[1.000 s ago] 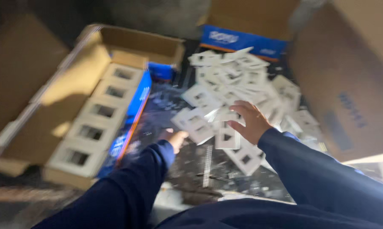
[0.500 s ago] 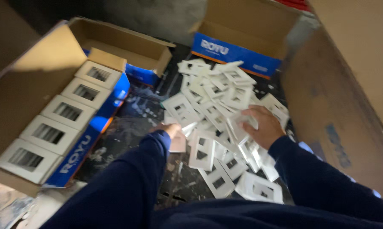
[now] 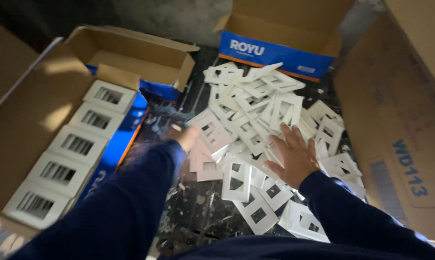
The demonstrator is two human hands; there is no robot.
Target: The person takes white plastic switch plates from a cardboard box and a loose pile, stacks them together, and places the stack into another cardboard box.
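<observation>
So basically both hands are down in a big loose pile of white plastic cover plates spread over a dark, paint-flecked floor in the middle of the frame. The right hand sits just right of centre, fingers spread wide and flat, palm down on top of the plates, not gripping anything. The left hand is left of centre at the pile's edge, mostly hidden behind its own dark blue sleeve and a bit blurred; its fingertips touch one square plate, but I honestly can't tell whether it's pinching it or just resting on it.

Over on the left side of the frame there's an open cardboard box with a neat row of white plates lined up along its edge, running from upper middle-left down to the lower left corner. Another open box sits behind it at upper left. A blue-and-cardboard box sits at top centre, touching the far end of the pile. A large brown carton fills the right edge.
</observation>
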